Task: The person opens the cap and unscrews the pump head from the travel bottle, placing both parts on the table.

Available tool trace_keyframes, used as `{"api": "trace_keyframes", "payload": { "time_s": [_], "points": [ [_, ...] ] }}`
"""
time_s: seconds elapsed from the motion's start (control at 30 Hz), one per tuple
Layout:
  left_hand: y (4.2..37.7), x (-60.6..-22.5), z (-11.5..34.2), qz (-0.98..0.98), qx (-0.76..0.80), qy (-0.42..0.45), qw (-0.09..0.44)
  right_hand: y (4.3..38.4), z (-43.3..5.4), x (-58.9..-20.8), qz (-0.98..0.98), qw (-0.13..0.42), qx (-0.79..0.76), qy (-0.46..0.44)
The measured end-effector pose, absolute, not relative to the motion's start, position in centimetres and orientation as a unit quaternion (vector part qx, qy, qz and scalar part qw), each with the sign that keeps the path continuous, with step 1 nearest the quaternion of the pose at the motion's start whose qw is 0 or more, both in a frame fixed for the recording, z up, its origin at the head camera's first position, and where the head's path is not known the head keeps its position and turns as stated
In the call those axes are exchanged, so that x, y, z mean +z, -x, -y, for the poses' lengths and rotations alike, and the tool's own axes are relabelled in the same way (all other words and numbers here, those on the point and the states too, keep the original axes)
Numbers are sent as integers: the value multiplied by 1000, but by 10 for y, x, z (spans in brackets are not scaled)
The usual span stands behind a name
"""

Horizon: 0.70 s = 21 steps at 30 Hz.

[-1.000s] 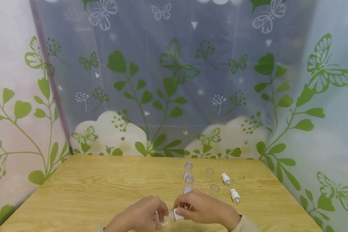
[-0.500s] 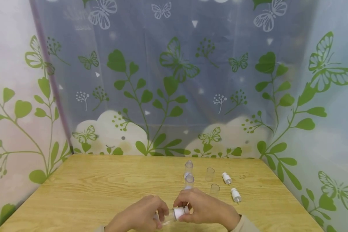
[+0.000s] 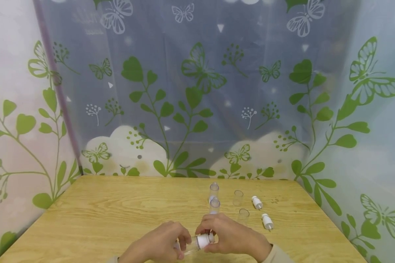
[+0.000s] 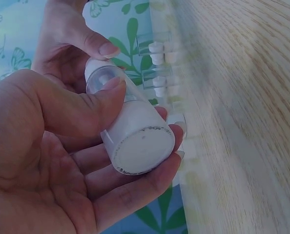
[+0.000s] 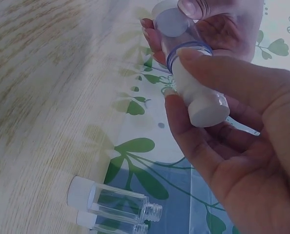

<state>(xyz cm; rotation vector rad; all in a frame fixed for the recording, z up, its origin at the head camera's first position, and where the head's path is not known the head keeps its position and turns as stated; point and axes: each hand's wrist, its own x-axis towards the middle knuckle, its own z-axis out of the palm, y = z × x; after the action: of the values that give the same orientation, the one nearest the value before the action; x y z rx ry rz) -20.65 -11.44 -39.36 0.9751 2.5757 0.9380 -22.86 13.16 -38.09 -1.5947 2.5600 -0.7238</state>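
Observation:
In the head view my left hand holds a clear bottle tilted low over the table's front. Its thick white base faces the left wrist camera, with the thumb across the wall and the fingers underneath. My right hand pinches a white pump top at the bottle's mouth. The right wrist view shows the thumb and fingers around that pump, near the purplish ring where it meets the clear wall. Fingers hide part of the joint.
Two clear bottles with white bases stand just beyond my right hand. To their right are two clear caps, the nearer partly behind the hand. Two white pump tops lie farther right on the wooden table. Patterned curtains surround it.
My right hand's fingers have shifted their grip on the pump top, leaving more of its white body showing. The left hand and the bottle stay almost in place.

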Motion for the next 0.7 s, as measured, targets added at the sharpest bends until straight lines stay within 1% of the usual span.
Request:
{"api": "trace_keyframes", "payload": {
  "time_s": [0.07,0.3,0.53,0.7],
  "points": [
    [206,-394,115,-877,324,-334,116,229,-132,-381,-827,29,-240,507],
    [205,-394,118,-876,333,-328,118,230,-134,-382,-829,88,-292,469],
    [206,-393,118,-881,324,-325,115,234,-134,-382,-822,78,-284,487],
    [207,-393,119,-880,322,-330,112,235,-134,-383,-816,81,-288,495]
  ]
}}
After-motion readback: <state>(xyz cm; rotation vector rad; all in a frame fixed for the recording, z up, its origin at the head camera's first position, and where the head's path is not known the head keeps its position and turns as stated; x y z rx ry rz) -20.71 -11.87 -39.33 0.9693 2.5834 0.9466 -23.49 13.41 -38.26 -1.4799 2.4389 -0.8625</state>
